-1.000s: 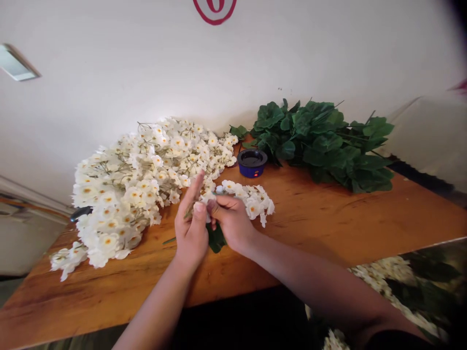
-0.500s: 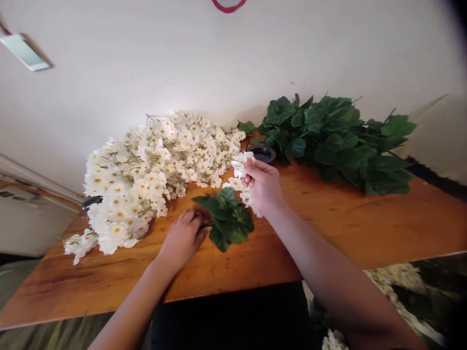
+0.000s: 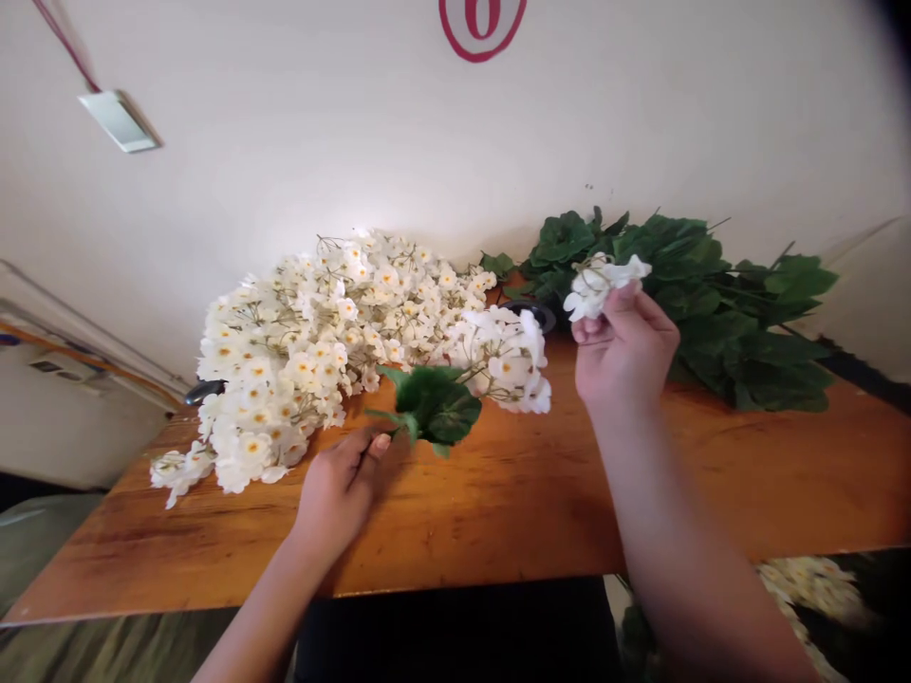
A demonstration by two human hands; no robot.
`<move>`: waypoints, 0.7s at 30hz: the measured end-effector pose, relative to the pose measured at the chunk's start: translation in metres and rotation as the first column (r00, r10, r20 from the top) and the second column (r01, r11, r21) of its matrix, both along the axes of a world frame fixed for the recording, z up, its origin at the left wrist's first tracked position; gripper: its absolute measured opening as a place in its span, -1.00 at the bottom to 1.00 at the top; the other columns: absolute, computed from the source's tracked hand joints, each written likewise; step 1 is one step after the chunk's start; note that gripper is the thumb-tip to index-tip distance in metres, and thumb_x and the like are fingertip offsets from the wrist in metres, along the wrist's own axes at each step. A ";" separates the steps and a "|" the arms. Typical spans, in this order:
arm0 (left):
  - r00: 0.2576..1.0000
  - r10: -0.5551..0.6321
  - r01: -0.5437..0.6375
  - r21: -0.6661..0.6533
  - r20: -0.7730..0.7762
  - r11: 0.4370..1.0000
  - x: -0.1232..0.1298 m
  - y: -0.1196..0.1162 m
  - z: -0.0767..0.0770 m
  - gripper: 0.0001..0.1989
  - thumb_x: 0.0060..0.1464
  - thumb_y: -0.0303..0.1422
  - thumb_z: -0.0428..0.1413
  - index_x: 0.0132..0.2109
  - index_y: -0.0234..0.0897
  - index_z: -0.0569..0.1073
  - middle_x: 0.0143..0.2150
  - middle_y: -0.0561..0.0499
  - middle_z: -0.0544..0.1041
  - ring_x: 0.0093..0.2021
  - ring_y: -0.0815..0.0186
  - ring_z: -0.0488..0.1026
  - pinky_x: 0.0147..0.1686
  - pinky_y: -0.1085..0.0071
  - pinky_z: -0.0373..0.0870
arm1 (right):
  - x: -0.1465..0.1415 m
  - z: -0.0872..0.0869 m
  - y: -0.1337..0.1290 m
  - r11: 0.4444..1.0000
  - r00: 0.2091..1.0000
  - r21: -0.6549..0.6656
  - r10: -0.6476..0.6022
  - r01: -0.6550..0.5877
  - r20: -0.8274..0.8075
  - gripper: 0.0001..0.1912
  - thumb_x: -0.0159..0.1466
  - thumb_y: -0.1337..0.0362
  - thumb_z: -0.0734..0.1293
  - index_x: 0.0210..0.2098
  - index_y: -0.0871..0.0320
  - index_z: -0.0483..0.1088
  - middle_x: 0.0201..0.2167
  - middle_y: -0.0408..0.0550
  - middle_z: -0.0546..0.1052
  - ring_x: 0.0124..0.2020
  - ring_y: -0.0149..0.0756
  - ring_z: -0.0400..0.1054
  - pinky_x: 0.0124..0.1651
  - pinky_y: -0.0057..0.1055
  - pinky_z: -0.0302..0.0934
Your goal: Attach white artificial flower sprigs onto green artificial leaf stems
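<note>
My left hand (image 3: 348,479) pinches the stem end of a bunch of green leaves (image 3: 437,408) just above the wooden table. White flowers (image 3: 509,360) stick out past the leaves to the right. My right hand (image 3: 626,346) is raised further right, its fingers closed on a small cluster of white flowers (image 3: 598,285). To the left lies a large heap of white flowers with yellow centres (image 3: 285,360). A pile of green leaves (image 3: 733,332) lies behind and right of my right hand.
The wooden table (image 3: 484,512) runs along a pale wall (image 3: 320,114) with a red circled number (image 3: 482,24). Between the heaps sits a dark round dish (image 3: 530,313), partly hidden. More white flowers (image 3: 811,583) are below the table's front edge at right.
My right hand has moved right and up with its flower cluster. My left hand has tilted the leaf bunch, and white flowers now show beyond it. The view has shifted a little.
</note>
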State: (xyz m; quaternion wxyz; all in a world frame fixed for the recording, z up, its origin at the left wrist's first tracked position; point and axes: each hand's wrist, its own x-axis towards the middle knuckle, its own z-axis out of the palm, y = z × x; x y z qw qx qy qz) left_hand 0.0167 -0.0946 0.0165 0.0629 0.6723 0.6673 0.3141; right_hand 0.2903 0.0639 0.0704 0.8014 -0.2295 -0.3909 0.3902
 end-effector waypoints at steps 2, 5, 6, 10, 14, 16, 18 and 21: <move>0.998 0.013 -0.012 -0.011 0.056 1.000 -0.001 -0.004 0.005 -0.66 0.30 -0.16 -0.07 -0.34 -0.23 0.42 -0.55 0.10 0.40 -0.51 0.33 0.38 -0.47 0.44 0.24 | 0.002 -0.002 0.004 1.000 1.000 -0.011 -0.016 0.016 -0.009 -0.63 0.15 0.08 0.48 -0.58 0.12 0.30 -0.66 -0.29 0.16 -0.64 -0.51 0.10 -0.60 -0.49 0.06; 0.995 0.008 -0.005 -0.024 0.097 1.000 0.000 -0.006 0.007 -0.62 0.31 -0.15 -0.08 -0.43 -0.23 0.34 -0.57 0.12 0.35 -0.53 0.35 0.34 -0.47 0.45 0.22 | -0.003 -0.008 0.007 0.998 0.999 -0.055 0.030 -0.030 -0.011 -0.64 0.15 0.06 0.47 -0.57 0.12 0.32 -0.65 -0.29 0.18 -0.64 -0.52 0.10 -0.59 -0.49 0.06; 0.994 0.009 -0.007 -0.024 0.105 1.000 0.001 -0.006 0.007 -0.62 0.30 -0.15 -0.07 -0.43 -0.23 0.34 -0.56 0.12 0.36 -0.52 0.35 0.35 -0.47 0.45 0.23 | -0.005 -0.010 0.007 0.996 0.999 -0.070 0.048 -0.049 -0.014 -0.65 0.15 0.06 0.47 -0.56 0.12 0.32 -0.64 -0.29 0.19 -0.64 -0.52 0.10 -0.59 -0.49 0.07; 0.991 0.025 -0.025 -0.007 0.128 1.000 0.004 -0.006 0.006 -0.69 0.28 -0.15 -0.02 -0.35 -0.23 0.41 -0.49 0.09 0.43 -0.46 0.33 0.39 -0.43 0.45 0.26 | -0.010 -0.012 0.005 0.993 0.996 -0.084 0.076 -0.080 -0.041 -0.64 0.13 0.09 0.48 -0.58 0.13 0.32 -0.64 -0.28 0.20 -0.62 -0.51 0.10 -0.58 -0.49 0.05; 0.991 0.016 -0.015 -0.014 0.134 1.000 0.005 -0.008 0.005 -0.67 0.29 -0.14 -0.04 -0.33 -0.23 0.43 -0.51 0.10 0.42 -0.47 0.33 0.39 -0.43 0.44 0.26 | -0.010 -0.011 0.005 0.991 0.994 -0.088 0.090 -0.096 -0.066 -0.66 0.11 0.10 0.50 -0.57 0.14 0.34 -0.64 -0.29 0.19 -0.62 -0.52 0.09 -0.58 -0.50 0.03; 0.990 0.011 -0.008 -0.022 0.142 1.000 0.004 -0.009 0.005 -0.67 0.29 -0.14 -0.05 -0.32 -0.23 0.43 -0.52 0.10 0.40 -0.48 0.33 0.37 -0.44 0.44 0.26 | -0.010 -0.012 0.007 0.989 0.994 -0.110 0.093 -0.099 -0.058 -0.66 0.10 0.09 0.50 -0.56 0.14 0.33 -0.63 -0.29 0.18 -0.63 -0.52 0.08 -0.58 -0.50 0.03; 0.988 0.010 -0.007 -0.023 0.153 1.000 0.003 -0.010 0.004 -0.67 0.29 -0.14 -0.04 -0.32 -0.24 0.43 -0.52 0.10 0.40 -0.48 0.33 0.37 -0.43 0.44 0.26 | -0.009 -0.013 0.009 0.988 0.996 -0.127 0.082 -0.086 -0.036 -0.65 0.11 0.08 0.49 -0.56 0.13 0.32 -0.63 -0.30 0.17 -0.63 -0.53 0.07 -0.59 -0.50 0.03; 0.987 0.014 -0.011 -0.020 0.157 1.000 0.003 -0.010 0.003 -0.67 0.29 -0.14 -0.03 -0.33 -0.24 0.43 -0.52 0.10 0.40 -0.48 0.33 0.37 -0.44 0.44 0.26 | -0.010 -0.014 0.010 0.988 0.998 -0.138 0.063 -0.064 -0.011 -0.64 0.13 0.07 0.47 -0.56 0.12 0.30 -0.63 -0.30 0.14 -0.64 -0.53 0.05 -0.59 -0.50 0.03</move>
